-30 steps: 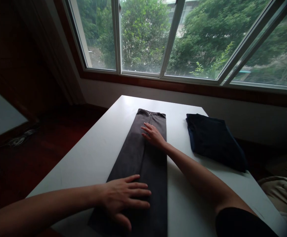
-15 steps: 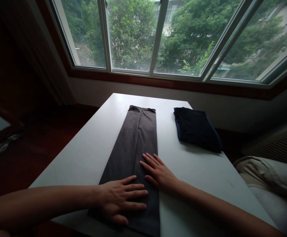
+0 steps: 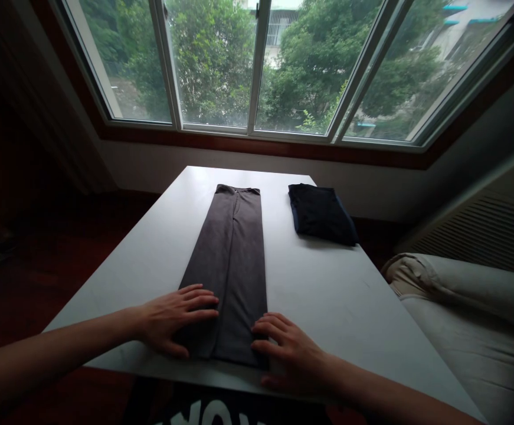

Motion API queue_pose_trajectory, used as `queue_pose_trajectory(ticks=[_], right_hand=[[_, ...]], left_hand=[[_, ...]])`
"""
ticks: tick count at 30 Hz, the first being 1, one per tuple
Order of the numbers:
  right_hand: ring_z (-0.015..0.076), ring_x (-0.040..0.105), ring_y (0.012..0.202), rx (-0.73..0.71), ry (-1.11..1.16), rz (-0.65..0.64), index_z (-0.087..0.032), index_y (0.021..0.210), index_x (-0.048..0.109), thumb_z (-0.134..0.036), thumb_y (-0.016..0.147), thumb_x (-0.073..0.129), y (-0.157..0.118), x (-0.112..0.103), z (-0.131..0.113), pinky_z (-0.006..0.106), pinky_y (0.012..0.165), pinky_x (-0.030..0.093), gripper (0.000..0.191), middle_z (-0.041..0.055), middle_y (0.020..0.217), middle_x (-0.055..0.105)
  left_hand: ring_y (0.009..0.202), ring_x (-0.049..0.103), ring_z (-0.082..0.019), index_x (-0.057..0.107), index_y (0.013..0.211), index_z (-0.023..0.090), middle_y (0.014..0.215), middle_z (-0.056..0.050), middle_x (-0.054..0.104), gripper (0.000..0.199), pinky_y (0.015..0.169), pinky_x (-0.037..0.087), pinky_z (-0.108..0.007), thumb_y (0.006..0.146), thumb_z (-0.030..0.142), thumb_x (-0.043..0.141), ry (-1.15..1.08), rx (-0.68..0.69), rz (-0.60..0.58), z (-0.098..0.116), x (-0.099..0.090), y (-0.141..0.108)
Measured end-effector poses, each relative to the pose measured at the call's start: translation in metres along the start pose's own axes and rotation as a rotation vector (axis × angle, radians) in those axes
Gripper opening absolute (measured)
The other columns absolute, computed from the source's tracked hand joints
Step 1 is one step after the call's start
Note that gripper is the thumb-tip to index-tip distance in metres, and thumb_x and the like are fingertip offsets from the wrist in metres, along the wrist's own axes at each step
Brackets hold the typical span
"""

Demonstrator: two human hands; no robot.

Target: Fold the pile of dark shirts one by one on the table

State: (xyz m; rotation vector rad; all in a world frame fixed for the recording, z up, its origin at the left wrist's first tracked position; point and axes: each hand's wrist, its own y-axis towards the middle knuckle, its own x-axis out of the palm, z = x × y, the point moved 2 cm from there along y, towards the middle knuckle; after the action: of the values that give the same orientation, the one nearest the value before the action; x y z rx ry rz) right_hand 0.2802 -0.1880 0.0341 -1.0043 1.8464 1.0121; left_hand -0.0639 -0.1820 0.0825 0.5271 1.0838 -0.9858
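A pair of dark grey trousers (image 3: 234, 254), folded lengthwise into a long strip, lies on the white table with the waistband at the far end. My left hand (image 3: 177, 319) rests flat on the left edge near the bottom hems, fingers stretched out. On the opposite edge, my right hand (image 3: 283, 348) touches the cloth with its fingertips, fingers slightly bent and apart; its thumb is partly hidden in shadow. Neither hand grips the fabric. To the right lies a folded dark navy garment (image 3: 321, 212), apart from both hands.
The white table (image 3: 128, 283) stands before a wide window (image 3: 252, 71). At the right is a pale sofa or bed (image 3: 469, 330), with a slatted panel (image 3: 482, 236) behind it. Dark red floor (image 3: 75, 260) shows at the left.
My left hand has slid from the middle of the trousers to their left edge. My right hand has come down toward the hems at the right edge. The view has shifted to the right.
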Motion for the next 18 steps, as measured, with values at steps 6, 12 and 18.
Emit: queue_pose_trajectory(ticks=[6, 12, 18], right_hand=[[0.0193, 0.049, 0.079, 0.117, -0.173, 0.192, -0.022, 0.083, 0.054, -0.012, 0.084, 0.061, -0.006, 0.022, -0.029, 0.033, 0.073, 0.042, 0.012, 0.0048, 0.085, 0.058], [0.0166, 0.040, 0.071, 0.081, -0.188, 0.278, -0.020, 0.080, 0.044, -0.007, 0.084, 0.053, -0.011, 0.013, -0.042, 0.030, 0.068, 0.029, 0.016, 0.0014, 0.077, 0.052], [0.0164, 0.038, 0.069, 0.095, -0.215, 0.316, -0.020, 0.078, 0.043, -0.007, 0.083, 0.049, -0.022, 0.010, -0.049, 0.032, 0.067, 0.027, 0.015, 0.0009, 0.075, 0.050]], left_hand=[[0.093, 0.060, -0.027, 0.062, 0.118, 0.022, 0.107, -0.008, 0.066, 0.036, 0.092, 0.046, -0.039, 0.086, 0.033, 0.073, 0.205, -0.095, -0.018, 0.019, 0.019, -0.033], [0.077, 0.060, -0.020, 0.051, 0.091, 0.023, 0.089, 0.001, 0.064, 0.025, 0.076, 0.040, -0.032, 0.079, 0.002, 0.056, 0.136, -0.244, -0.049, 0.033, 0.008, -0.049], [0.077, 0.062, -0.020, 0.049, 0.088, 0.023, 0.086, 0.003, 0.064, 0.028, 0.074, 0.039, -0.030, 0.073, 0.000, 0.055, 0.110, -0.327, -0.088, 0.042, -0.001, -0.050]])
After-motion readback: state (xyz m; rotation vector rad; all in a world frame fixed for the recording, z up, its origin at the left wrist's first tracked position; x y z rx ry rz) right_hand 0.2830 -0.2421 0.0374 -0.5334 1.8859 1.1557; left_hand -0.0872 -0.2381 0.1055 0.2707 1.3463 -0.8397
